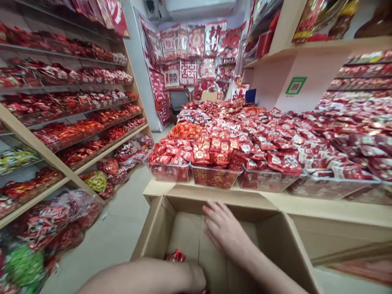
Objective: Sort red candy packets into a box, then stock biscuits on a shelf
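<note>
An open cardboard box (275,237) stands in front of the display counter, with a small red packet (176,256) inside at its left. My left hand (197,277) reaches low into the box beside that packet; its fingers are hidden, and a bit of red shows just below it. Over the middle of the box is my right hand (225,228), fingers apart and blurred, holding nothing. Clear plastic bins (216,176) heaped with red packets (219,145) line the counter behind the box.
Shelves (64,106) of red packets run along the left, with filled plastic bags (55,216) on the floor (122,208) below. The counter edge (251,196) borders the box's far side. Red decorations (188,71) hang at the back.
</note>
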### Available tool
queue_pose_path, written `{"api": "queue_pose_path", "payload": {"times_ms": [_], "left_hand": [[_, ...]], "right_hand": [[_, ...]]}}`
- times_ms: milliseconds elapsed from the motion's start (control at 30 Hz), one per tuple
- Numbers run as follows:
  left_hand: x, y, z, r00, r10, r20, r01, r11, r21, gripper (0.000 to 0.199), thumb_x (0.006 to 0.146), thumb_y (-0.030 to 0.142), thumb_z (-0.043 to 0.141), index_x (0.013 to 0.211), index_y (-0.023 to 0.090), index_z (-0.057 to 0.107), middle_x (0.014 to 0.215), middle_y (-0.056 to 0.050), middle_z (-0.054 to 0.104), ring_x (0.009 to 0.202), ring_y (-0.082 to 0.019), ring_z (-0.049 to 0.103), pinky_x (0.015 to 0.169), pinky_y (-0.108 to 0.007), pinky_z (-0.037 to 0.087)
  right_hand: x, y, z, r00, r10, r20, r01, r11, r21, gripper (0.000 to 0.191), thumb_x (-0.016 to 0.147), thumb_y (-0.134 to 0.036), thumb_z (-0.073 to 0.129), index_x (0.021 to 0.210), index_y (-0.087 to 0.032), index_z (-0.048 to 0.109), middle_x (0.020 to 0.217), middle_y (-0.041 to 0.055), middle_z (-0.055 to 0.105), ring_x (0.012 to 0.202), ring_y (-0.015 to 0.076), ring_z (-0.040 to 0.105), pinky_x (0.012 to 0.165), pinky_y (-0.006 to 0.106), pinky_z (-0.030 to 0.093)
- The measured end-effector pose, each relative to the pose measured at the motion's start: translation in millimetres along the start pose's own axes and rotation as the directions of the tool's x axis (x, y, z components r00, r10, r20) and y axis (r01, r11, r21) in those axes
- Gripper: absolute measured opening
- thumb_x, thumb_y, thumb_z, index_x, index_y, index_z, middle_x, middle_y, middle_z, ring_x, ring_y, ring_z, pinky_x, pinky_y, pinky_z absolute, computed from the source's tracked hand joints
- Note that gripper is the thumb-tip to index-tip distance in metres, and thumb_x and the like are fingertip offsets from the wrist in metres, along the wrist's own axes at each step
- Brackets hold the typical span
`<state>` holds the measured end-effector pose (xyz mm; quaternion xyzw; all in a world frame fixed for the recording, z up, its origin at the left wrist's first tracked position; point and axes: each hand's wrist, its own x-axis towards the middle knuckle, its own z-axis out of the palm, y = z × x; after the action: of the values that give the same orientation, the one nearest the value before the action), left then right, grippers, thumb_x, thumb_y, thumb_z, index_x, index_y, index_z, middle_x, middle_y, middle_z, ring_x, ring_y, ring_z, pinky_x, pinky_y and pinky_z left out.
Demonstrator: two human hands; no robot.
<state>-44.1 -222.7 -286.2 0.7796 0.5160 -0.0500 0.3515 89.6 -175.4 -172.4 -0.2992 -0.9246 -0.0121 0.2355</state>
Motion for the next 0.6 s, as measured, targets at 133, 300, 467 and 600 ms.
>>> {"api": "queue_pose_path", "payload": {"times_ms": [133,300,467,600], "left_hand": [[7,-14,12.2,0.958,0.017,0.288,-0.075,0.979,0.191,0.03,0.038,0.009,0.074,0.033,0.019,0.046,0.036,0.003,0.047,0.046,-0.018,0.054,0.047,-0.031,0.042],[10,-8,-8.3,0.947,0.107,0.304,-0.193,0.944,0.269,0.023,0.037,0.004,0.063,0.035,0.021,0.048,0.038,0.001,0.05,0.048,-0.022,0.053,0.047,-0.031,0.039],[12,2,-27.6,0.957,0.14,0.253,-0.212,0.935,0.284,0.016,0.046,0.01,0.059,0.054,0.024,0.06,0.049,-0.001,0.055,0.049,-0.02,0.052,0.047,-0.029,0.037],[12,4,-31.3,0.961,0.141,0.237,-0.206,0.938,0.278,0.013,0.048,0.012,0.059,0.055,0.024,0.061,0.048,0.001,0.051,0.048,-0.018,0.05,0.046,-0.027,0.036]], "right_hand": [[15,0,-30,0.969,-0.067,-0.239,0.017,0.978,-0.206,0.017,0.082,-0.021,0.046,0.089,-0.012,0.059,0.117,0.0125,0.053,0.125,0.0264,0.023,0.103,0.048,0.021],[9,1,-29,0.963,-0.077,-0.26,0.011,0.969,-0.248,0.015,0.082,-0.018,0.047,0.083,-0.013,0.06,0.114,0.0118,0.055,0.124,0.0276,0.025,0.102,0.048,0.025],[-1,1,-24,0.95,-0.106,-0.293,0.036,0.972,-0.234,0.011,0.08,-0.014,0.049,0.083,-0.014,0.06,0.115,0.0098,0.055,0.123,0.0284,0.027,0.101,0.05,0.026],[-2,-2,-31,0.927,-0.117,-0.356,0.068,0.987,-0.146,0.012,0.076,-0.011,0.053,0.086,-0.014,0.06,0.111,0.0094,0.058,0.119,0.0279,0.035,0.099,0.05,0.03]]}}
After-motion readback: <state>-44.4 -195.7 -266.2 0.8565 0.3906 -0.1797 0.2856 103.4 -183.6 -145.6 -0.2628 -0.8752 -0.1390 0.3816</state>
